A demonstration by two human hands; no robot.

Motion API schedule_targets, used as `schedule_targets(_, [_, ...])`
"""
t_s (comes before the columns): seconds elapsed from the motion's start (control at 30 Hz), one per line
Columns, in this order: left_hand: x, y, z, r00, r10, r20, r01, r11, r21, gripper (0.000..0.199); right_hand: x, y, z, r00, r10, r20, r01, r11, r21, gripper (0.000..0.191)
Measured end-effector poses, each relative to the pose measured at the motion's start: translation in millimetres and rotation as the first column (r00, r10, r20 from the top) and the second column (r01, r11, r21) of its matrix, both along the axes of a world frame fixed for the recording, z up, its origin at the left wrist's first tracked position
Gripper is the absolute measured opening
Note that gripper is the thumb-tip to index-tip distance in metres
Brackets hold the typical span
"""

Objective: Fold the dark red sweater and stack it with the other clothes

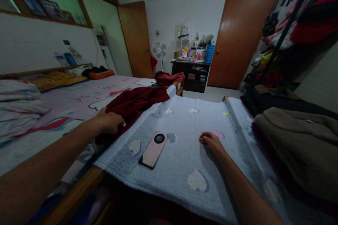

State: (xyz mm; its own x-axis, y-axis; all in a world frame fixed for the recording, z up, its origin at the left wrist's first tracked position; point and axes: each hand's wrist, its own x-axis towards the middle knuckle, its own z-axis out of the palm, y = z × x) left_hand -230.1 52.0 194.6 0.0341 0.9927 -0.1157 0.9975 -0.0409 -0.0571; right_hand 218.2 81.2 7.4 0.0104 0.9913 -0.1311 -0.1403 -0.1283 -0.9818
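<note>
My left hand (112,121) is closed on the edge of a dark red garment (137,102), which lies bunched between the bed and the light blue sheet. Over the sheet (182,158), patterned with hearts, my right hand (211,141) hovers or rests with its fingers curled together; whether anything small is in them cannot be made out. Between the two hands, a pink phone (155,150) with a round black camera ring lies face down on the sheet.
Folded dark and brown clothes (298,140) are piled at the right. A bed (79,95) with a patterned cover stands at the left. Farther back are a fan (159,51), a black cabinet (195,86) and a rack of hanging clothes (311,24).
</note>
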Motion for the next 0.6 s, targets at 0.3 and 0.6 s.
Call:
schedule_targets(0.3, [95, 39, 0.9, 0.977, -0.181, -0.112, 0.203, 0.95, 0.236, 0.024, 10, -12, 12.7, 0.989, -0.112, 0.095, 0.106, 0.993, 0.059, 0.027])
schedule_targets(0.6, [277, 36, -105.9, 0.786, -0.522, 0.332, 0.455, 0.851, 0.261, 0.033, 55, -44, 65.8, 0.768, -0.324, 0.553, 0.117, 0.919, 0.376, 0.031])
